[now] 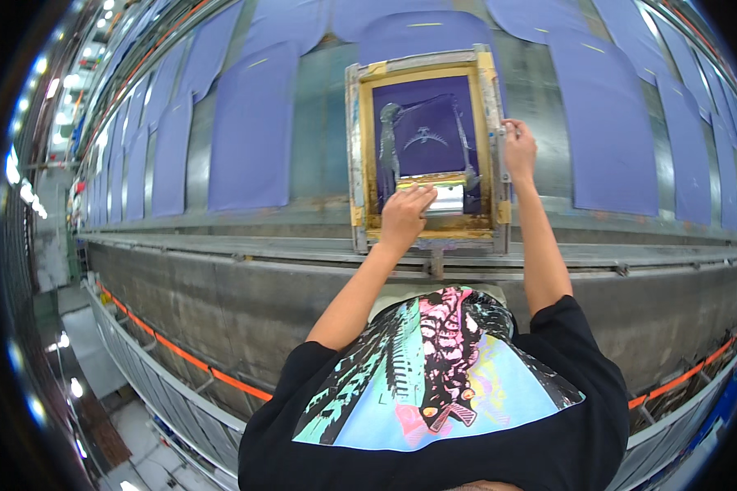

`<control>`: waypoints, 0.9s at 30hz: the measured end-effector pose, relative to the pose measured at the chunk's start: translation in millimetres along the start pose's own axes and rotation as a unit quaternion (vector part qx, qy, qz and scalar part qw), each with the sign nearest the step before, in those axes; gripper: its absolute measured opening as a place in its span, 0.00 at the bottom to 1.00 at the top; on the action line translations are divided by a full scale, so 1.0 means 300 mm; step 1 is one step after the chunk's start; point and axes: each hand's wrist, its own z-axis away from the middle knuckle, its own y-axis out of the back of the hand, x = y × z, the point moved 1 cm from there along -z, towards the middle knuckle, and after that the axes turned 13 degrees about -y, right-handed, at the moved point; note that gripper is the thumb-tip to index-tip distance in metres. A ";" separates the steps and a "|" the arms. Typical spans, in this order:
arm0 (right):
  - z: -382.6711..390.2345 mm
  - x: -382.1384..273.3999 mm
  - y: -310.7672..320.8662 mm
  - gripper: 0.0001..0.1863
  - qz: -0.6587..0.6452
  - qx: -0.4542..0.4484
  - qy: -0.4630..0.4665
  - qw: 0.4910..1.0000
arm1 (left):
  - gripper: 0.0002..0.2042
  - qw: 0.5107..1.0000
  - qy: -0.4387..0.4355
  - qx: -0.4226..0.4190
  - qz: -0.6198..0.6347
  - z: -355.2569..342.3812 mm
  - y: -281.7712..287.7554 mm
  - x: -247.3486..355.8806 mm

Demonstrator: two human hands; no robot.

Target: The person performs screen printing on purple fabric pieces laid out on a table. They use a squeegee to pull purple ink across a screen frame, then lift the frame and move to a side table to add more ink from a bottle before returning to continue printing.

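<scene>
A screen printing frame (486,123) lies on the long table in front of me, over a purple fabric piece. Inside it, near its close end, sits a squeegee (448,199) with a shiny metal body. My left hand (408,214) is closed on the squeegee's left part. Streaks of clear, wet-looking ink (388,135) run up both sides of the mesh (434,102), with a small pale design between them. My right hand (521,149) holds the frame's right edge, fingers bent at its side; the fingertips are partly hidden.
More purple fabric pieces (254,131) lie flat in rows on the grey table (323,123), left and right. A metal rail (303,250) runs along the near table edge. Behind me are orange pipes (184,352) and a railing, with bright lamps far left.
</scene>
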 end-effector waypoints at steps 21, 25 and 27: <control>0.777 -0.435 -1.019 0.11 -0.059 -0.077 -0.050 0.994 | 0.25 0.994 0.100 0.002 -0.042 0.690 0.732 -0.816; 0.744 -0.422 -1.039 0.11 -0.033 -0.052 -0.049 0.997 | 0.26 0.996 0.092 -0.004 -0.019 0.765 0.744 -0.791; 0.737 -0.420 -1.052 0.11 -0.016 -0.049 -0.061 0.997 | 0.25 0.996 0.066 -0.032 -0.041 0.802 0.732 -0.795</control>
